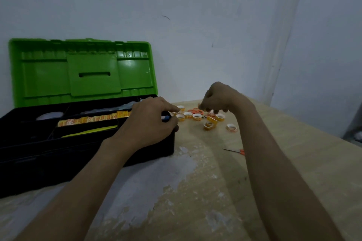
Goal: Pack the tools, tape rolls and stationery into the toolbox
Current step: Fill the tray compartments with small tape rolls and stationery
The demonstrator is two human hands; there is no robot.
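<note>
The black toolbox [148, 152] stands at the left with its green lid [82, 70] raised. A row of yellow tape rolls [94, 119] lies in its tray. My left hand [150, 123] rests over the box's right end, its fingers curled round a small blue-and-white object [165, 118] and its index finger stretched toward the loose rolls. Several small yellow tape rolls [196, 117] lie on the table beside orange scissors [193, 111]. My right hand [217, 98] hovers just above them with fingers curled down. Whether it pinches a roll is hidden.
The wooden table [274, 162] has a worn white patch in front of the box. A second orange-handled pair of scissors [234, 150] peeks out beside my right forearm. The tray also holds a yellow-green item [90, 132] and a white object [50, 115]. A wall stands close behind.
</note>
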